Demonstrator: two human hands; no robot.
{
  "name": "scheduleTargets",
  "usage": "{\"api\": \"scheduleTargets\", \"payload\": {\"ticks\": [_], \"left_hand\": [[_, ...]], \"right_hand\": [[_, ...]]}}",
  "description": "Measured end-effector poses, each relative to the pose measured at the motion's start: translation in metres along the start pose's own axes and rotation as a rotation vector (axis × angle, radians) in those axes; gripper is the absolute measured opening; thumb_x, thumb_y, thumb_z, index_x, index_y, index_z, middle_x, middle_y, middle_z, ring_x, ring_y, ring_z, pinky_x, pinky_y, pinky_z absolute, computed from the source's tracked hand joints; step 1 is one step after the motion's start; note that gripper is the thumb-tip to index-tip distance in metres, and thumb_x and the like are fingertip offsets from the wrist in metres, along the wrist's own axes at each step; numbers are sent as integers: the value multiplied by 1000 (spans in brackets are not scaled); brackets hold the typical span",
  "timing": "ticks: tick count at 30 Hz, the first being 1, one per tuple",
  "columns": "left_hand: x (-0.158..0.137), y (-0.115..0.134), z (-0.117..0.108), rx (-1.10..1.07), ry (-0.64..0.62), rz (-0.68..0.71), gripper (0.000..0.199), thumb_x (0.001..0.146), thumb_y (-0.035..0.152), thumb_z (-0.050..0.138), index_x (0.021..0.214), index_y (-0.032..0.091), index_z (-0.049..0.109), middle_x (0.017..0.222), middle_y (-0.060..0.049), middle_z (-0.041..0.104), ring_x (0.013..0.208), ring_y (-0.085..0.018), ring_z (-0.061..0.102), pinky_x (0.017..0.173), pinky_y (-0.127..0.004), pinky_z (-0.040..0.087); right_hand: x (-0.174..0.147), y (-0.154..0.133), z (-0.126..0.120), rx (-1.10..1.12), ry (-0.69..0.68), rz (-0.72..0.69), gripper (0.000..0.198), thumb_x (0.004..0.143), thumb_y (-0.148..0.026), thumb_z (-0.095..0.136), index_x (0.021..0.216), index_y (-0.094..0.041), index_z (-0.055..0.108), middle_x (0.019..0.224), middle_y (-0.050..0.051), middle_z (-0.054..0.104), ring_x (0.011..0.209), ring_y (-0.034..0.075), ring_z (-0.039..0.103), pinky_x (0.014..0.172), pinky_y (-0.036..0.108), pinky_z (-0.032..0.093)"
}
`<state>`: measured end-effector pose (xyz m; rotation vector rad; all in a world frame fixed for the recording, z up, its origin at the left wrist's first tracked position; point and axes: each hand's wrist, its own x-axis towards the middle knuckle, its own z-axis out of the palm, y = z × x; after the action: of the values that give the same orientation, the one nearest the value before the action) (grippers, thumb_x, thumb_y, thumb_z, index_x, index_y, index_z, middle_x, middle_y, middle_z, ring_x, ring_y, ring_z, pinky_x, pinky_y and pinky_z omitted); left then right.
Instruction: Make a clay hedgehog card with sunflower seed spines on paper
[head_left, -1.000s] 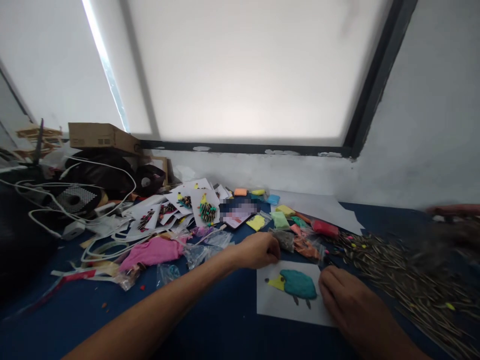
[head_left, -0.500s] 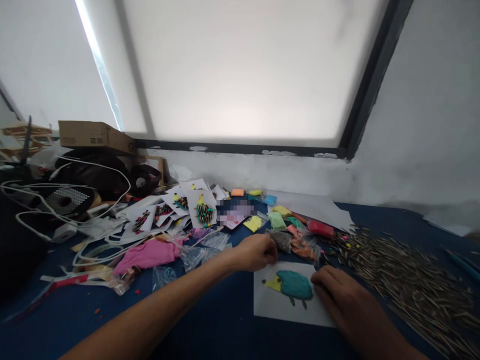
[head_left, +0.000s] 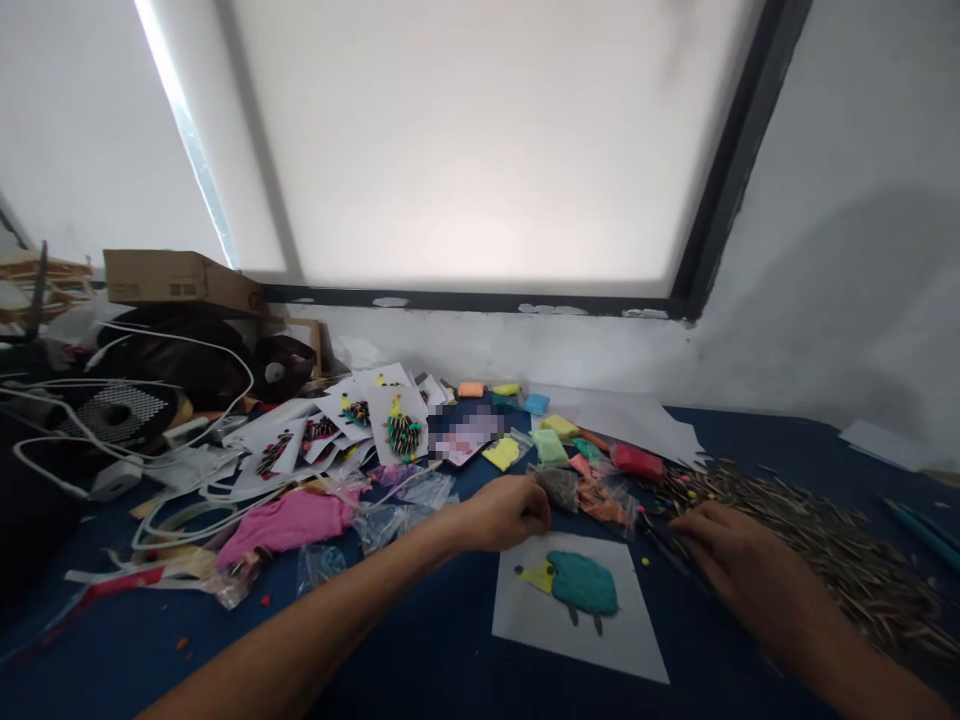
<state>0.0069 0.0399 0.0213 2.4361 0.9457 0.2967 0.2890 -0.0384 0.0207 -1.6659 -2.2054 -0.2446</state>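
A white sheet of paper (head_left: 540, 635) lies on the blue table with a clay hedgehog (head_left: 583, 583) on it: teal body, yellow head, dark eye, nose and legs. My left hand (head_left: 514, 512) rests at the sheet's upper left edge, its fingers curled closed; whatever they may hold is hidden. Right of the sheet, my right hand (head_left: 739, 550) reaches over the near edge of a pile of sunflower seeds (head_left: 825, 545), fingers stretched out and thumb a little apart. Beneath its fingertips lies a dark slim object (head_left: 660, 540), too blurred to name. A tiny yellow-green ball (head_left: 646, 562) sits between sheet and hand.
Behind the hands lie clay packs, among them a red one (head_left: 637, 462) and a green one (head_left: 550, 447), and a phone (head_left: 469, 437). Finished hedgehog cards (head_left: 401, 425) are heaped left of it. Pink clay (head_left: 289, 525), white cables (head_left: 150, 530) and a cardboard box (head_left: 180, 278) occupy the left.
My right hand has left the sheet's right edge and moved right to the seeds. My left hand has stayed by the sheet's top edge. The view has shifted slightly.
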Motion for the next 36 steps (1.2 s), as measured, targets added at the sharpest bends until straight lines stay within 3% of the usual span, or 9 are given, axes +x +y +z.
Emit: {"api": "scheduleTargets", "payload": {"ticks": [7,16,20,24,29,36], "left_hand": [[-2,4,-4,-12,-6,-10,18,74,8,57,86,14,70,88,-5,69,78,-15,61,63,-20,41],[-4,5,-5,-32,-13,-2,18,74,7,57,85,13,69,89,-5,69,78,-15,61,64,-20,41],[-4,6,-6,-45,-9,-1,16,75,6,57,84,12,69,87,-6,68,77,-15,61,62,-20,41],[-5,8,-8,-65,-21,-12,16,75,6,57,85,11,69,88,-7,69,77,-16,61,62,-20,41],[-3,4,-5,-52,-9,0,17,74,6,58,85,12,69,89,-6,68,78,-16,61,63,-20,41],[-2,-1,-2,-46,0,33,16,75,7,58,84,13,69,89,-5,68,78,-16,60,65,-20,41]], "right_hand": [[-1,5,-1,-26,-124,111,30,85,-34,45,78,-25,72,79,7,68,71,22,66,64,34,52],[-2,-6,-2,-11,-129,84,25,84,-32,47,65,-24,63,67,4,64,62,20,65,52,30,48],[0,-2,1,-88,-13,36,20,82,-26,48,76,-22,66,72,6,65,64,21,65,54,31,50],[6,1,4,-33,28,-83,31,87,-22,42,92,-23,73,82,8,68,69,19,66,56,28,50],[14,1,8,-11,-23,-196,34,90,-22,41,95,-23,74,88,9,69,72,17,66,60,26,51],[19,5,12,-39,6,-197,29,89,-24,43,81,-20,71,79,8,67,70,19,65,62,29,51]]}}
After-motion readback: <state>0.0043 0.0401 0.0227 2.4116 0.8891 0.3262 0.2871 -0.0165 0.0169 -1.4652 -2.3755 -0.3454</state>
